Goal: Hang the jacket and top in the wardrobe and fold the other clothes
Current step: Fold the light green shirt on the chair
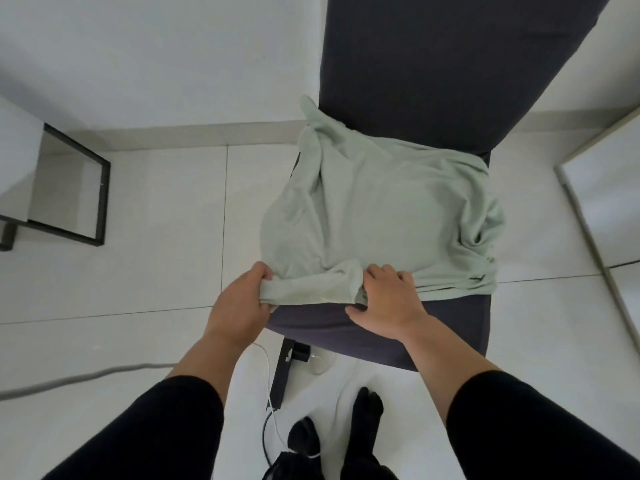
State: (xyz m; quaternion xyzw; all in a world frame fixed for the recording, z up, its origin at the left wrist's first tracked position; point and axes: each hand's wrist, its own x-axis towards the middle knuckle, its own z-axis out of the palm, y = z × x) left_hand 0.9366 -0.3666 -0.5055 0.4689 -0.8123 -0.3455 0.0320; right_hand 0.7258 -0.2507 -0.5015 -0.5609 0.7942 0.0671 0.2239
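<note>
Black sleeves [166, 417] pushed up the forearms; black socks [369, 407].

A pale green garment [381, 216] of soft, matt knit cloth, creased and rumpled, lies on a chair [381, 327] covered in smooth, matt dark grey fabric stretched tight over seat and back. The floor [156, 237] is large, pale, glossy tiles with thin grout lines and a faint sheen. The side table frame [100, 202] looks like matt black metal. The sleeves [166, 427] are plain matt black cloth. A thin white cable [268, 368] looks like smooth plastic.
</note>
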